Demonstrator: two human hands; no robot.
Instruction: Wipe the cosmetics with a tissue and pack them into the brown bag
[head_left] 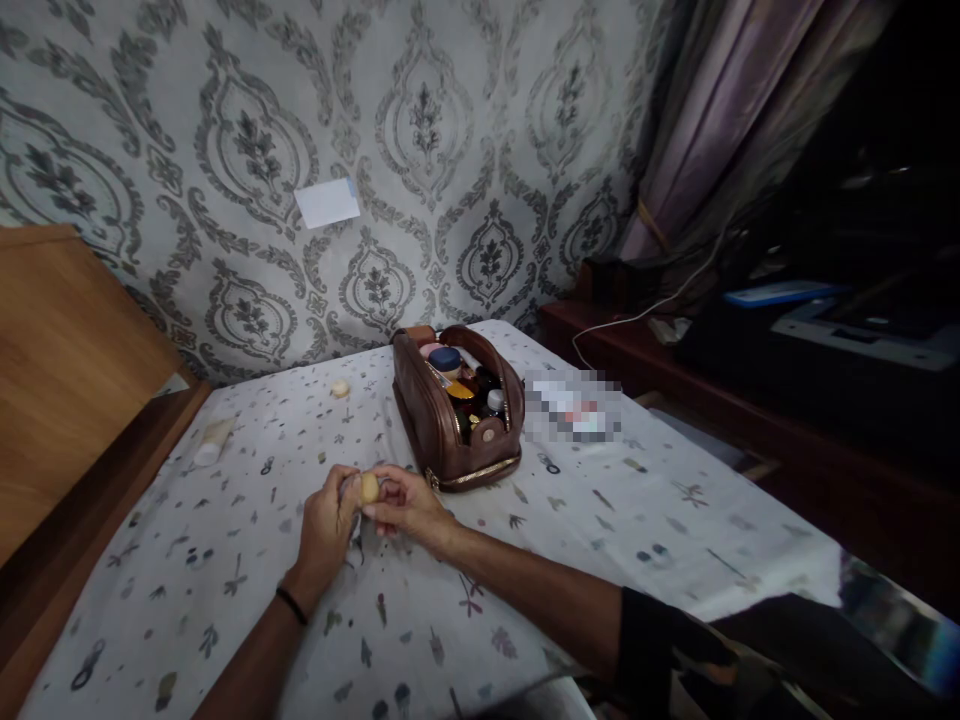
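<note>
My left hand [334,515] and my right hand [409,505] meet over the table, left of the bag's front end. Between their fingertips they grip a small yellow round object [369,489]; its exact kind is not clear. Something greyish shows beside it, partly hidden by the fingers, and a thin dark strand hangs below the left hand. A brown leather toiletry bag [457,470] stands unzipped just beyond my right hand. Packed inside are several bottles and jars, among them a jar with a dark blue lid [445,359] and a bottle with a grey cap [496,401].
A small cream-coloured round piece [340,387] and a pale tube [215,441] lie on the patterned tablecloth [255,560]. Right of the bag is a blurred-out item [576,405]. A wooden panel [75,370] borders the left; a dark red surface with a white cable [652,318] borders the right.
</note>
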